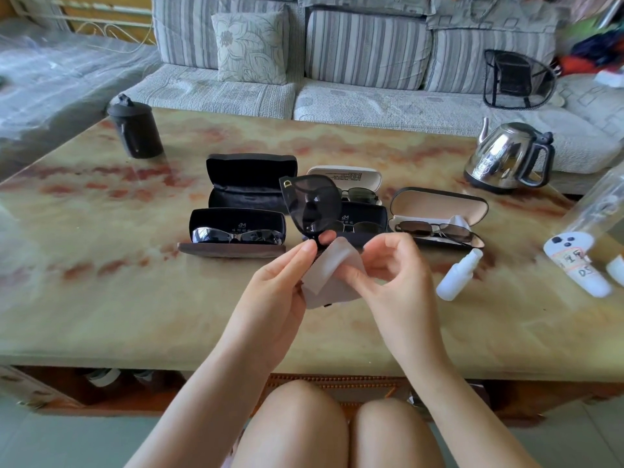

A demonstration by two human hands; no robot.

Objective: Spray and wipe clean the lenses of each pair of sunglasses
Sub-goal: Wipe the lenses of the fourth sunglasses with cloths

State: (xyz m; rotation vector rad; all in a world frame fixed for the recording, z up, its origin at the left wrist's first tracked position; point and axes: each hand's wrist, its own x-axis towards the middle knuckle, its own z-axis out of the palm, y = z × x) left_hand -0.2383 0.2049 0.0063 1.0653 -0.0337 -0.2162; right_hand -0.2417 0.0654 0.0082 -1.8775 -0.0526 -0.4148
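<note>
My left hand (280, 285) pinches the lower edge of a large black pair of sunglasses (312, 201), held upright above the table. A pale grey cleaning cloth (332, 268) lies between both hands. My right hand (391, 268) pinches the cloth with thumb and forefinger. A white spray bottle (457, 275) lies on its side to the right. Behind the hands stand several open cases: an empty black one (250, 180), one with silver wraparound sunglasses (236, 234), a white one (347, 180), a dark one (363, 217), and a beige-lined one with thin-framed sunglasses (435, 228).
The marbled table (135, 298) carries a dark lidded pot (136, 128) at the back left and a steel kettle (510, 157) at the back right. A clear labelled bottle (580, 251) lies at the right edge. A striped sofa (337, 62) stands behind.
</note>
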